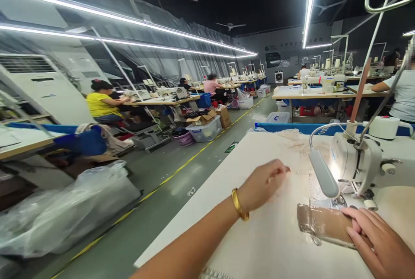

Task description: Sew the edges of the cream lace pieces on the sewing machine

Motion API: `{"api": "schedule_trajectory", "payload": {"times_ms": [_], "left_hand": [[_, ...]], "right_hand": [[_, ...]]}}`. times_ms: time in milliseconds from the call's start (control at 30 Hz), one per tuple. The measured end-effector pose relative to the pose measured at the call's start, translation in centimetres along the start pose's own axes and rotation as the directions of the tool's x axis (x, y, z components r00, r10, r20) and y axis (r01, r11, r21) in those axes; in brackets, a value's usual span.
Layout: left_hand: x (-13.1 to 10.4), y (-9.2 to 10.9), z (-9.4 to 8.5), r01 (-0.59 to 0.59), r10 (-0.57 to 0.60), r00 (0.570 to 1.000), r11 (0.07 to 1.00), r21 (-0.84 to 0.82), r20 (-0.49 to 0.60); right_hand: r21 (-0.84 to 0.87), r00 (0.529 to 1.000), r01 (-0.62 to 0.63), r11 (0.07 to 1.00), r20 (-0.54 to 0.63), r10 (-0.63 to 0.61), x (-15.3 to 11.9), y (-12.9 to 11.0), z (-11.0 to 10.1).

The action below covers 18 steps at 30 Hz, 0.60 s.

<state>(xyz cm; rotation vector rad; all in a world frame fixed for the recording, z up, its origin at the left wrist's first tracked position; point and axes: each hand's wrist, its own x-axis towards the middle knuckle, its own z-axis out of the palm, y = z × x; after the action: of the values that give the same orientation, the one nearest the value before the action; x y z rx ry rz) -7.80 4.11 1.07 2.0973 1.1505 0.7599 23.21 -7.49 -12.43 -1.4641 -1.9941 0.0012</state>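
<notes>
My left hand (266,181), with a gold bracelet (240,204) at the wrist, is over the white sewing table (227,227). Its fingers are curled together; whether anything is pinched in them I cannot make out. At the right, my right hand (381,238) grips the end of a flat brown rectangular thing in a clear glossy cover (327,222), a small loop at its near edge. This lies just in front of the sewing machine (356,158). Pale lacy fabric (288,140) is spread at the table's far edge and beside the needle area.
A grey lamp head (324,175) hangs by the machine. Blue cloth (304,128) lines the table's far side. Left of the table runs an aisle with a yellow line (168,177), plastic bags (71,205) and bins (204,129). Several people sit at other machines.
</notes>
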Motion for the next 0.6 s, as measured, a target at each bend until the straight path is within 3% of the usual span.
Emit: {"api": "schedule_trajectory", "payload": {"times_ms": [33, 100, 133, 167, 200, 267, 367, 433, 600], "left_hand": [[-0.7, 0.8, 1.2, -0.183, 0.179, 0.973, 0.983, 0.013, 0.147], [-2.1, 1.8, 3.4, -0.48, 0.454, 0.776, 0.875, -0.057, 0.438], [-2.6, 1.9, 4.2, -0.557, 0.537, 0.681, 0.821, -0.125, 0.498], [-3.1, 1.9, 4.7, -0.584, 0.585, 0.634, 0.791, -0.183, 0.506], [-3.4, 1.7, 5.1, -0.582, 0.604, 0.641, 0.785, -0.214, 0.474], [-3.7, 1.4, 5.3, -0.539, 0.563, 0.744, 0.824, -0.175, 0.36], [-4.0, 1.0, 5.4, -0.443, 0.424, 0.88, 0.896, 0.046, 0.212], [-4.4, 0.8, 6.0, -0.401, 0.372, 0.91, 0.902, 0.16, 0.181], [-5.5, 0.3, 8.0, -0.4, 0.358, 0.915, 0.864, 0.306, 0.186]], "right_hand": [[0.015, 1.0, -0.021, 1.0, 0.007, 0.021, 0.3, -0.7, -0.6], [0.051, 0.998, -0.044, 0.998, 0.037, 0.042, 0.9, -2.1, -1.9], [0.067, 0.999, -0.047, 0.997, 0.022, 0.046, 1.2, -2.7, -2.4], [0.084, 0.999, -0.04, 0.996, 0.031, 0.038, 1.4, -3.3, -2.9], [0.104, 0.999, -0.032, 0.994, 0.039, 0.028, 1.7, -3.7, -3.3], [0.157, 0.998, 0.02, 0.987, 0.06, -0.03, 1.9, -4.3, -3.8], [0.23, 0.985, 0.112, 0.967, 0.102, -0.138, 1.9, -4.9, -4.2], [0.236, 0.973, 0.142, 0.961, 0.146, -0.18, 1.9, -5.1, -4.2], [0.181, 0.955, 0.13, 0.975, 0.241, -0.172, 2.0, -5.4, -4.3]]}}
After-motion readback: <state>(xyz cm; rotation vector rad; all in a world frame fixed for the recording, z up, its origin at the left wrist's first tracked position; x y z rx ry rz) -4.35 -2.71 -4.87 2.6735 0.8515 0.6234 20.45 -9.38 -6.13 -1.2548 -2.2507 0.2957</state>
